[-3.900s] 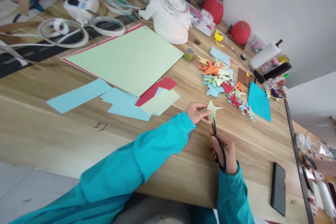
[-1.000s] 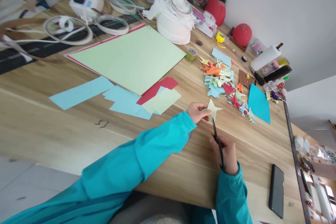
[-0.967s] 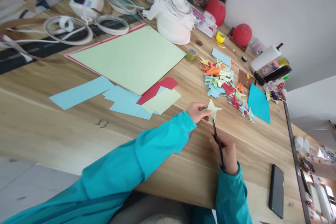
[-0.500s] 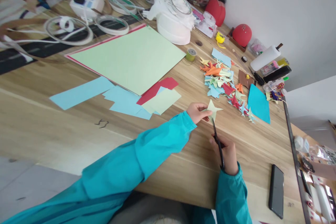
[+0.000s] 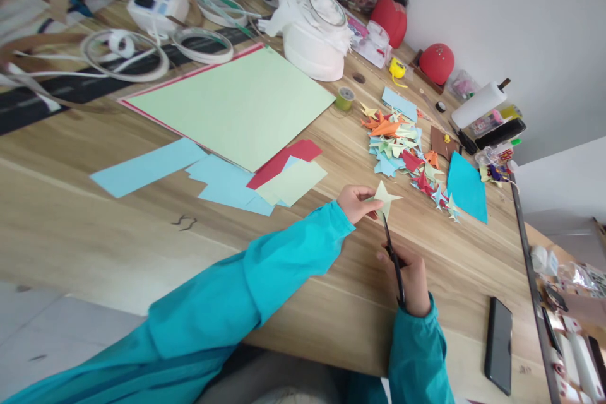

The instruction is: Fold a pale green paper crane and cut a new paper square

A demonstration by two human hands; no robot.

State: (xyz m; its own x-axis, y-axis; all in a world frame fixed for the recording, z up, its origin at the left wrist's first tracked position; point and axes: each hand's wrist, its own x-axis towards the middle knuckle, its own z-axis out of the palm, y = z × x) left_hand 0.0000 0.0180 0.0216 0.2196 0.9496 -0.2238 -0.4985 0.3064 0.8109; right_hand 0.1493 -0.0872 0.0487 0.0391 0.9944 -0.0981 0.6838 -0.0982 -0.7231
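Note:
My left hand [image 5: 358,203] pinches a pale green paper star [image 5: 385,197] between thumb and fingers, above the wooden table. Black scissors [image 5: 395,263] are gripped in my right hand [image 5: 413,281], their blades pointing up at the star's lower edge. The blade tips meet the paper; whether they are parted I cannot make out. Beyond the star lies a heap of cut paper stars [image 5: 391,139] in orange, blue, red, green and yellow. Left of my left hand are a pale green paper piece [image 5: 292,183], a red paper strip [image 5: 284,163] and light blue paper pieces [image 5: 231,186].
A large pale green sheet [image 5: 231,104] lies behind the strips. A turquoise sheet [image 5: 466,188] is right of the heap, and a black phone [image 5: 499,345] lies near the right edge. Spool [image 5: 344,99], white tape-topped bundle [image 5: 314,44] and power strip [image 5: 158,9] stand farther back.
Hardly anything differs. Both hands, the star and the scissors keep almost the same position.

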